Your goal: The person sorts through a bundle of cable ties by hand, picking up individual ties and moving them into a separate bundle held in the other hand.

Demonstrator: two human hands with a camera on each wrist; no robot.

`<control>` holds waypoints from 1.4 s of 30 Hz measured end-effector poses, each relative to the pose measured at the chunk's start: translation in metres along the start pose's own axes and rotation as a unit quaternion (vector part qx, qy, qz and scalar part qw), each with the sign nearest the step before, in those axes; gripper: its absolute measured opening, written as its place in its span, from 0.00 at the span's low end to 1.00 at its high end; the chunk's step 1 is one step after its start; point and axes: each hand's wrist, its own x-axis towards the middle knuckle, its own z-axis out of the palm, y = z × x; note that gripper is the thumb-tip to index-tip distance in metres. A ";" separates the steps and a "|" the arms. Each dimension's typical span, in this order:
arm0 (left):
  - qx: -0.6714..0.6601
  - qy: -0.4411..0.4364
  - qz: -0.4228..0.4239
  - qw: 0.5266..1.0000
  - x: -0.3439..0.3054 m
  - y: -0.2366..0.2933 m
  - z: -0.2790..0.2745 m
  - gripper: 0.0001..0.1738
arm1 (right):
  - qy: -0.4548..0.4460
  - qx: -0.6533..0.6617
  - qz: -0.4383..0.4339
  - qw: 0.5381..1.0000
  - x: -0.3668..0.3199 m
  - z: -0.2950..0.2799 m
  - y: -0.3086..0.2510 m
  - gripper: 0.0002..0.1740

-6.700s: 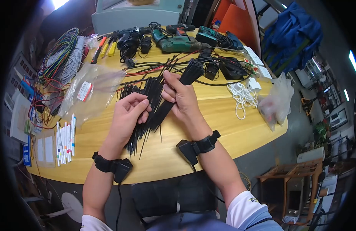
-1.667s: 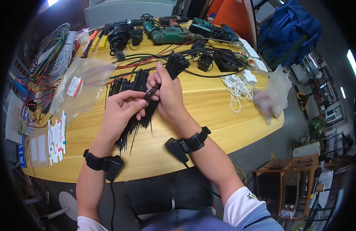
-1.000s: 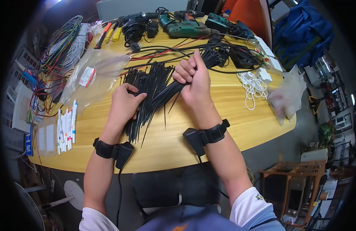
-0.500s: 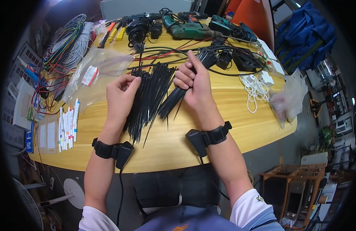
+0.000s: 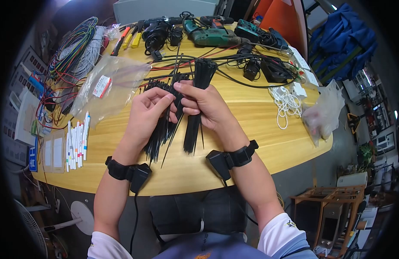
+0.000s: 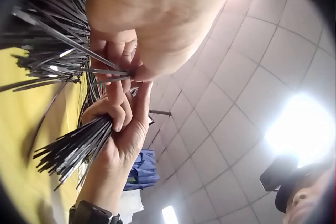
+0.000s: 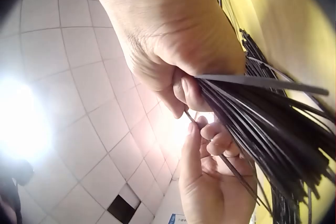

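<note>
My right hand (image 5: 206, 105) grips a thick bundle of black cable ties (image 5: 192, 134), its heads at the far end and its tails toward me. In the right wrist view, the bundle's tails (image 7: 262, 140) fan out from under the palm. My left hand (image 5: 148, 112) pinches a few loose cable ties (image 6: 100, 58) between thumb and fingers, close beside the right hand. The right thumb and fingertips are right at these ties in the right wrist view. Beneath the left hand lies a loose pile of cable ties (image 5: 156, 140) on the wooden table (image 5: 251, 138).
A clear plastic bag (image 5: 126, 77) with a label lies left of the pile, with several markers (image 5: 78, 144) nearer me. Black cables and a green drill (image 5: 212, 36) are behind. White beaded string (image 5: 286, 105) and a filled bag (image 5: 324, 112) lie right; coiled wires (image 5: 72, 52) far left.
From the pile's left side, my left hand has moved right, bringing a few cable ties to the right hand. The right hand has shifted left and turned its bundle more upright.
</note>
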 end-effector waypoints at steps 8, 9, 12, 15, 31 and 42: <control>0.023 -0.011 -0.010 1.000 -0.001 0.001 0.004 0.09 | 0.046 0.071 -0.104 0.991 0.004 -0.009 -0.005 0.08; 0.023 -0.013 -0.009 1.000 -0.001 0.000 0.005 0.09 | 0.054 0.079 -0.114 0.989 0.004 -0.010 -0.006 0.08; 0.025 -0.021 -0.011 0.999 -0.001 -0.001 0.006 0.09 | 0.058 0.085 -0.124 0.987 0.004 -0.012 -0.008 0.09; 0.026 -0.024 -0.007 0.999 -0.001 -0.002 0.006 0.09 | 0.059 0.089 -0.129 0.986 0.004 -0.012 -0.009 0.09; 0.044 -0.032 0.000 0.999 -0.001 -0.002 0.005 0.09 | 0.087 0.085 -0.146 0.982 0.002 -0.008 -0.011 0.07; 0.035 -0.049 -0.031 0.998 -0.002 0.000 0.007 0.09 | 0.095 0.086 -0.162 0.979 0.002 -0.011 -0.012 0.08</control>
